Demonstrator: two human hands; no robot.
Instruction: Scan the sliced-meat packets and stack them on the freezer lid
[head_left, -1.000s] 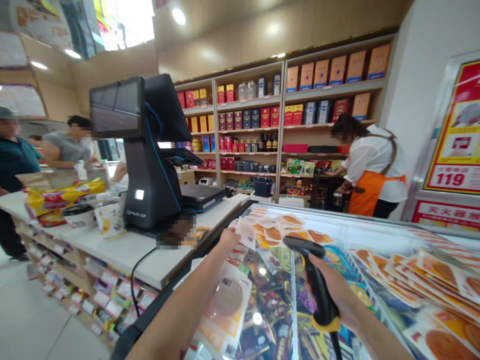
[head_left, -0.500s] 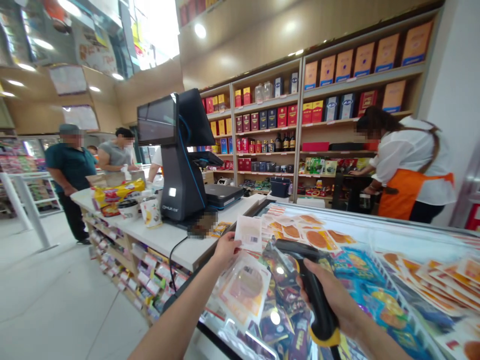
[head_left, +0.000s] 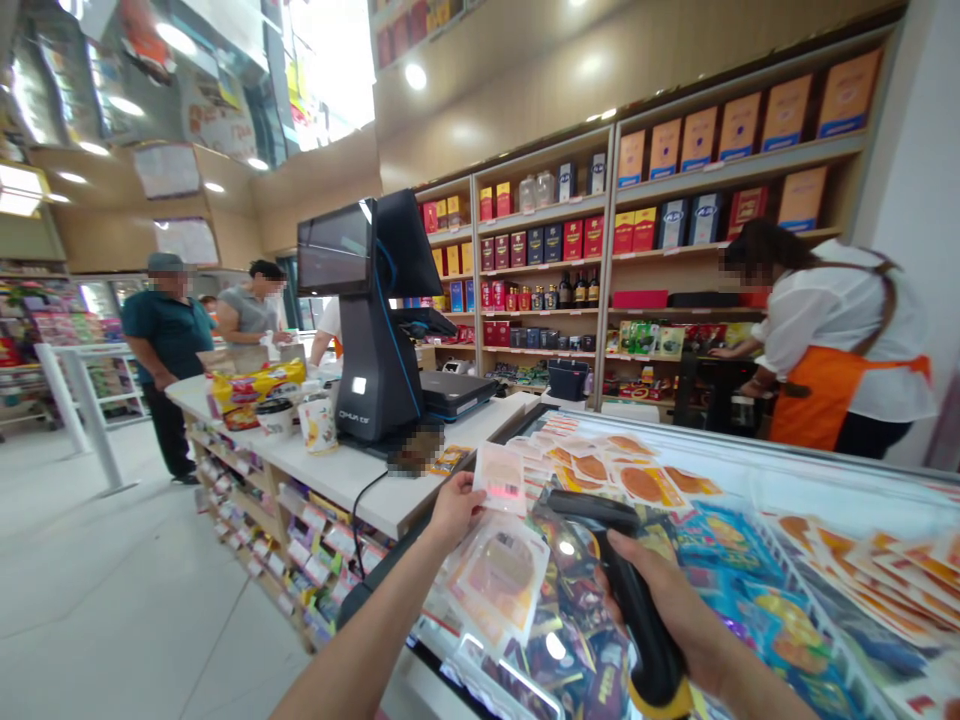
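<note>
My left hand (head_left: 456, 512) pinches the edge of a small flat white packet (head_left: 499, 478), its barcode side turned up. Red light falls across that barcode. Wrapped around the handle of a black and yellow barcode scanner (head_left: 585, 507), my right hand (head_left: 667, 600) keeps the scanner's head a short way right of the packet. Below my left hand, clear packets with a round brownish food inside (head_left: 501, 575) lie over the display case. Dark purple wrapped snacks (head_left: 577, 640) lie under and around the scanner.
A checkout terminal (head_left: 379, 360) stands on the white counter (head_left: 375, 487), with a cup (head_left: 319, 425) and a yellow snack bag (head_left: 259, 382) beside it. More flat packets (head_left: 862, 575) lie at right. A co-worker in an orange apron (head_left: 814, 395) bends at the shelves; people stand beyond the counter.
Red scanner light now shows on the packet's barcode. The packet tilts slightly differently in my left hand. The whole view has shifted a little, with the scene moving rightward.
</note>
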